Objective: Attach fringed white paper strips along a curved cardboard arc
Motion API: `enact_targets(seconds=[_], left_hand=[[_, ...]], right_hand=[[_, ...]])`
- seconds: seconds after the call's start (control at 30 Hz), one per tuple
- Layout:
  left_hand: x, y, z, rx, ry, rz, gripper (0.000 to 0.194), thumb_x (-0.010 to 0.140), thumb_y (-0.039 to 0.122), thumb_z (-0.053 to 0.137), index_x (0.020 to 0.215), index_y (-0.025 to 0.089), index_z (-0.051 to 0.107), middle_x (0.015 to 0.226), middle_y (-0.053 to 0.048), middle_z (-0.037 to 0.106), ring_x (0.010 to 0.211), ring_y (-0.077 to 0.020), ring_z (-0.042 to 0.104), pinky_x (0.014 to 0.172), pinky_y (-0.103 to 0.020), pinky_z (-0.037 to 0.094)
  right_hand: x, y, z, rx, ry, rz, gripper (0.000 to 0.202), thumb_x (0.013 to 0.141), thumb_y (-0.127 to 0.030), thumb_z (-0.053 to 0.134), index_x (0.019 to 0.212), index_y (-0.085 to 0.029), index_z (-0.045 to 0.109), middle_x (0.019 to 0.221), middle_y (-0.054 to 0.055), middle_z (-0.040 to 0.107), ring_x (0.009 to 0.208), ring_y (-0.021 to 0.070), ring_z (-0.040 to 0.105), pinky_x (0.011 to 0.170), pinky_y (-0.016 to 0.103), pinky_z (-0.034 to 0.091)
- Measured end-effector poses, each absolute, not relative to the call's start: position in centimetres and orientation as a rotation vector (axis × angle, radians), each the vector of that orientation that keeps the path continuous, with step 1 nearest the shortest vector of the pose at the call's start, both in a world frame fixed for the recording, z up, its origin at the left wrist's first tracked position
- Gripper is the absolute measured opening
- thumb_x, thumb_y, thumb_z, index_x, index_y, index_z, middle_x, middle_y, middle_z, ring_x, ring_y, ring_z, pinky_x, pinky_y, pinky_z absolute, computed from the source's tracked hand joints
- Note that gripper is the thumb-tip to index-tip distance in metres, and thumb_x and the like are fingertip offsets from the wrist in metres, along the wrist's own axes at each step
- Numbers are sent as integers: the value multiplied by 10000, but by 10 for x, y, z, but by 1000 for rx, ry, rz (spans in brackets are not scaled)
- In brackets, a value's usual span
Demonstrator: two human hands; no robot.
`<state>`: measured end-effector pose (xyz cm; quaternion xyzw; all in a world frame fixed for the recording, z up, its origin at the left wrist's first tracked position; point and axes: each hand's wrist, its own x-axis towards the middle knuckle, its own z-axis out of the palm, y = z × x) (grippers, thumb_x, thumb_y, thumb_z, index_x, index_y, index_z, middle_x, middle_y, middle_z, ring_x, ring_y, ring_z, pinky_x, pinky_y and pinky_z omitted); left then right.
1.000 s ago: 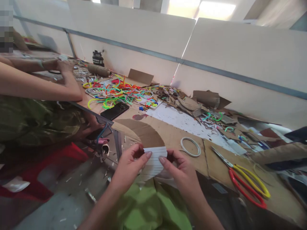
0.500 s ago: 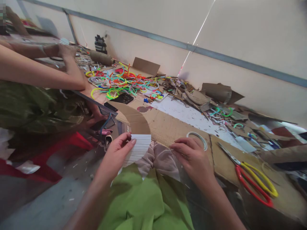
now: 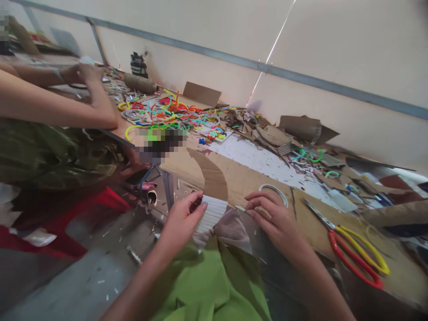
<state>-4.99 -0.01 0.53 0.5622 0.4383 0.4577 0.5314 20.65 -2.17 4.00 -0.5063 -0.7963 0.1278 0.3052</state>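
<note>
My left hand (image 3: 185,217) pinches a curved cardboard strip (image 3: 214,177) by its near end. White strips (image 3: 214,211) lie side by side across that end, with thin lines between them. To the right, my right hand (image 3: 274,218) has thumb and fingers closed on a small pale strip (image 3: 240,208), whose tip points toward the cardboard. Just behind the right hand lies a white tape roll (image 3: 285,197), partly covered by the fingers. Scissors (image 3: 331,226) with one red and one yellow handle rest on the cardboard-covered table, right of that hand.
Colourful pipe cleaners (image 3: 167,113) are heaped at the back left, near a cardboard tube (image 3: 139,83). Cardboard scraps (image 3: 267,131) pile along the wall. Another person's arm (image 3: 53,104) reaches in from the left, above a red stool (image 3: 96,209).
My left hand has moved right with the cardboard strip, closer to my right hand. A small pale strip now shows at my right fingertips. The scissors and tape roll stay in place.
</note>
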Motion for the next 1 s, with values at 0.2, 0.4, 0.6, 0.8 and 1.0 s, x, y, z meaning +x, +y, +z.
enact_targets(seconds=[0.2,0.4,0.6,0.8,1.0], left_hand=[[-28,-5,6,1519,1008,963,271,925,294,588,1119,189,745,1027,-74,784,939,-234,699,816,-299,526],[-15,-9,15,1655,1059,895,232,937,281,561,1077,201,728,974,-54,766,890,-224,669,775,-294,486],[-13,-10,17,1681,1057,879,197,915,212,543,1022,192,707,978,-57,754,918,-228,662,801,-304,465],[-10,-11,10,1594,1001,948,238,908,215,564,1079,188,727,1057,-84,767,970,-243,675,854,-321,501],[-9,-11,4,1540,983,977,236,913,271,602,1076,189,752,970,-74,779,897,-236,689,823,-320,531]], right_hand=[[204,-32,66,-1298,-2076,578,105,1051,-263,492,971,-262,561,1063,45,673,1025,222,613,869,355,469],[188,-29,73,-1368,-2216,408,164,1049,-239,477,909,-248,561,904,35,648,872,227,602,769,360,471],[183,-21,71,-1383,-2362,168,158,1018,-158,501,887,-229,554,865,47,654,837,248,599,728,368,450],[182,-19,69,-1410,-2429,83,141,1017,-150,518,895,-213,546,873,51,639,852,266,565,737,386,437],[182,-18,68,-1391,-2469,47,154,1008,-143,531,873,-219,534,875,49,641,851,261,565,743,387,436]])
